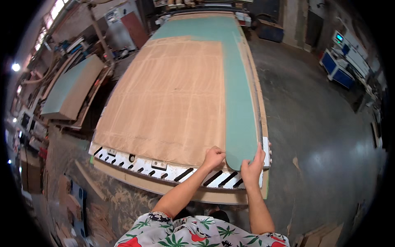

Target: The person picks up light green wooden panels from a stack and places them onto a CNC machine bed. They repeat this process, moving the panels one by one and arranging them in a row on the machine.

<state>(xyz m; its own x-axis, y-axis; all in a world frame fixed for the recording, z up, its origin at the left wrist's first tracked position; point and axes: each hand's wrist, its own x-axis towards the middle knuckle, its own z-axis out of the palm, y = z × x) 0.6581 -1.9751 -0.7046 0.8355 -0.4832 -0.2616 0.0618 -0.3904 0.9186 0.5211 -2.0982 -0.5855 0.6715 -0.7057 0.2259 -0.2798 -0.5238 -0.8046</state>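
Note:
A long green-faced panel point(240, 111) lies along the right side of a machine bed, its near end rounded. At that end my left hand point(214, 157) is closed with its fingertips at the panel's left edge. My right hand point(252, 168) grips the right edge by the rounded corner, thumb on the near side and fingers reaching up along the edge. Left of the panel spreads a dusty brown board point(173, 99) with faint line marks. Green surface also covers the bed's far end. The undersides of my fingers are hidden.
The bed's near rim is a white strip point(140, 166) with black slots. A stack of green-topped boards point(74, 86) stands at left. Wood scraps point(88, 181) and sawdust lie on the floor there. A blue-and-white machine cabinet point(339, 68) stands at far right beyond the grey floor point(304, 123).

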